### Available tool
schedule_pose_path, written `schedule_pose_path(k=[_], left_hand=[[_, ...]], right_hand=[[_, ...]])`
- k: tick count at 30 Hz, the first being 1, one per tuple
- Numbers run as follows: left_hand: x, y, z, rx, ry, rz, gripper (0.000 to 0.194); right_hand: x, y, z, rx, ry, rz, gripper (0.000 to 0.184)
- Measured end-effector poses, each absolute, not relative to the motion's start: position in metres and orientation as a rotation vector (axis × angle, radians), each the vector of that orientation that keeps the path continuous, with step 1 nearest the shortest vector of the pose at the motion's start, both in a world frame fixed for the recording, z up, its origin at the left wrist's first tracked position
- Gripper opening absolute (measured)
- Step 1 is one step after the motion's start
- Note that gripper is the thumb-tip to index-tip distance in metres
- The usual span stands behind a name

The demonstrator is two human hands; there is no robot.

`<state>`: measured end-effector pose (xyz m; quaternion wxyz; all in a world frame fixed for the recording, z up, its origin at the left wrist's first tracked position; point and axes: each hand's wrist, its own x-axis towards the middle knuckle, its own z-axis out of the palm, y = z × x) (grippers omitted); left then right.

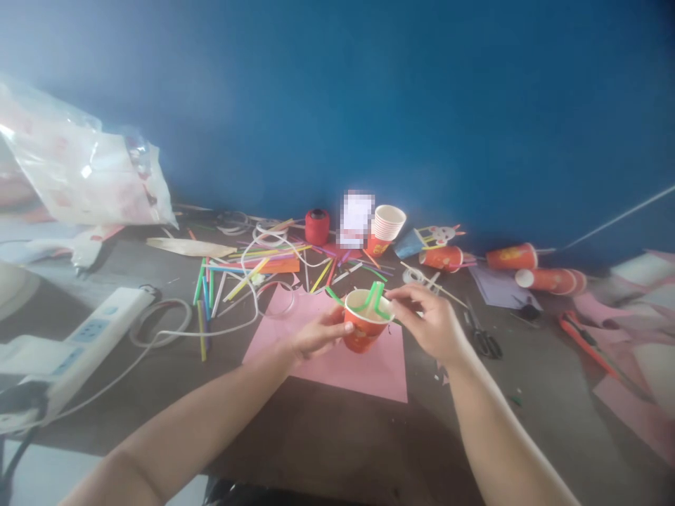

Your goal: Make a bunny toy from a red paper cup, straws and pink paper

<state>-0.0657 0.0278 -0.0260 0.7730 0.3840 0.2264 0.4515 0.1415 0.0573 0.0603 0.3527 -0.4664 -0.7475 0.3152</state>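
A red paper cup (363,339) with a white rim is held upright over a pink paper sheet (369,383). My left hand (324,334) grips it from the left, the thumb on its near side. Bent green straw pieces (375,299) lie across the mouth of the cup; one part stands up in the middle and one end sticks out past the left rim. At the right rim my right hand (427,316) has thumb and forefinger pinched together. What lies between those fingertips is too small to tell.
Loose coloured straws (253,277) and a white cable (205,332) spread over the left side, near a power strip (89,337) and a glue gun (79,249). Stacked cups (387,228) stand behind. On the right lie scissors (482,334), fallen cups (551,280) and a red cutter (590,344).
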Motion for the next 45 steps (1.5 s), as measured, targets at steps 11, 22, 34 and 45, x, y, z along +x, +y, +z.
schedule_pose_path(k=[11,22,34,45], left_hand=[[-0.067,0.027,-0.021,0.937,0.45,0.918,0.055],[-0.068,0.028,-0.025,0.938,0.46,0.865,0.053],[-0.075,0.034,-0.033,1.067,0.417,0.749,0.04],[-0.073,0.033,-0.031,1.018,0.463,0.711,0.036]], right_hand=[[0.128,0.062,0.063,-1.101,-2.321,0.653,0.01],[0.134,0.073,0.064,-1.034,-2.146,1.106,0.02],[0.11,0.095,0.051,-0.787,-2.064,1.997,0.028],[0.1,0.092,0.042,-0.879,-1.912,1.974,0.029]])
